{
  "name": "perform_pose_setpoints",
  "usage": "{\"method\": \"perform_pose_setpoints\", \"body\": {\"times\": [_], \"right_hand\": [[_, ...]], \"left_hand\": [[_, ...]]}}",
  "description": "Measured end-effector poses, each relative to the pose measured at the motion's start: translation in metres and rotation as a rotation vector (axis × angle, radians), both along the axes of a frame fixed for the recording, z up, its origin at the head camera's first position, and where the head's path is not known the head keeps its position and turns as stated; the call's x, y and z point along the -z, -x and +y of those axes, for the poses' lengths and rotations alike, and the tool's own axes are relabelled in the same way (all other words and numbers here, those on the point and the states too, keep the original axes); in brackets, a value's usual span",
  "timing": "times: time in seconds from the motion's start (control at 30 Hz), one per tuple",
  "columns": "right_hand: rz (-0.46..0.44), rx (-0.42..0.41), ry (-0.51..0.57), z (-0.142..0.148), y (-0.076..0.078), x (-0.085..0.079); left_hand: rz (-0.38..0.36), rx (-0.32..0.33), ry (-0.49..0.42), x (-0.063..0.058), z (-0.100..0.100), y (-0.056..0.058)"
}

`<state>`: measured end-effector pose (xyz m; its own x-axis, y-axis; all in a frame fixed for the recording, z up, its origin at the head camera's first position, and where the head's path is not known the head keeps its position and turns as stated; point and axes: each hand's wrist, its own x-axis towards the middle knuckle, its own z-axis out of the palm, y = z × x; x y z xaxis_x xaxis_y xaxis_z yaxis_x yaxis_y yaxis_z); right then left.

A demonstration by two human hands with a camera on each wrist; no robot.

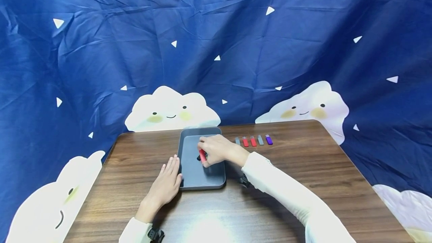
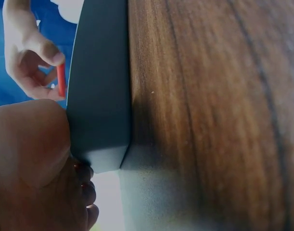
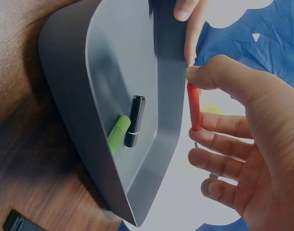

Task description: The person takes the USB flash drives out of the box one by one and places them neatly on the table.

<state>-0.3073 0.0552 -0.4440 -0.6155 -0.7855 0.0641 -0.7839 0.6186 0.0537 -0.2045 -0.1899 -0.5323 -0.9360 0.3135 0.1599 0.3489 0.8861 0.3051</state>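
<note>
My right hand (image 1: 216, 150) pinches a red USB flash drive (image 3: 194, 106) between thumb and fingers, held above the dark grey tray (image 1: 202, 181). Inside the tray, the right wrist view shows a black flash drive (image 3: 136, 120) lying beside a green one (image 3: 119, 132). My left hand (image 1: 165, 183) lies at the tray's left side with its fingers extended, touching the rim. The left wrist view catches the tray's outer wall (image 2: 101, 86) close to that hand, and the red drive in the other hand beyond it.
Right of the tray, several flash drives stand in a row on the wooden table (image 1: 303, 153): grey (image 1: 260, 140), red (image 1: 253, 141) and purple (image 1: 268, 140) among them. A blue cloth (image 1: 202, 66) with white clouds hangs behind the table's far edge.
</note>
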Motion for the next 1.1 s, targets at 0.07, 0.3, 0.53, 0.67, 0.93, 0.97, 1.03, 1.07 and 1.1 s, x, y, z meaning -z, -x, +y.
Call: {"method": "perform_pose_setpoints", "body": {"times": [0.07,0.3,0.53,0.67,0.93,0.97,1.03,1.07,1.1], "right_hand": [[0.001,0.0,0.004,0.003,-0.001,-0.002],[0.011,0.016,0.021,0.014,-0.004,-0.005],[0.005,0.031,0.02,0.025,-0.007,-0.01],[-0.001,0.032,0.027,0.03,-0.009,-0.011],[0.028,0.017,0.048,0.038,-0.013,-0.01],[0.029,0.018,0.054,0.039,-0.014,-0.01],[0.033,0.021,0.058,0.04,-0.015,-0.011],[0.036,0.023,0.059,0.041,-0.016,-0.012],[0.038,0.024,0.058,0.042,-0.016,-0.012]], "left_hand": [[-0.003,-0.004,0.0,0.0,0.0,0.0],[-0.011,-0.013,-0.003,0.002,-0.001,0.001],[-0.015,-0.014,-0.012,0.001,0.0,0.001],[-0.019,-0.014,-0.016,0.0,0.0,0.001],[-0.019,-0.013,-0.015,0.003,-0.001,0.002],[-0.02,-0.012,-0.015,0.003,-0.001,0.002],[-0.018,-0.011,-0.023,0.003,-0.001,0.002],[-0.015,-0.01,-0.028,0.002,-0.001,0.002],[-0.011,-0.006,-0.038,0.003,-0.001,0.002]]}}
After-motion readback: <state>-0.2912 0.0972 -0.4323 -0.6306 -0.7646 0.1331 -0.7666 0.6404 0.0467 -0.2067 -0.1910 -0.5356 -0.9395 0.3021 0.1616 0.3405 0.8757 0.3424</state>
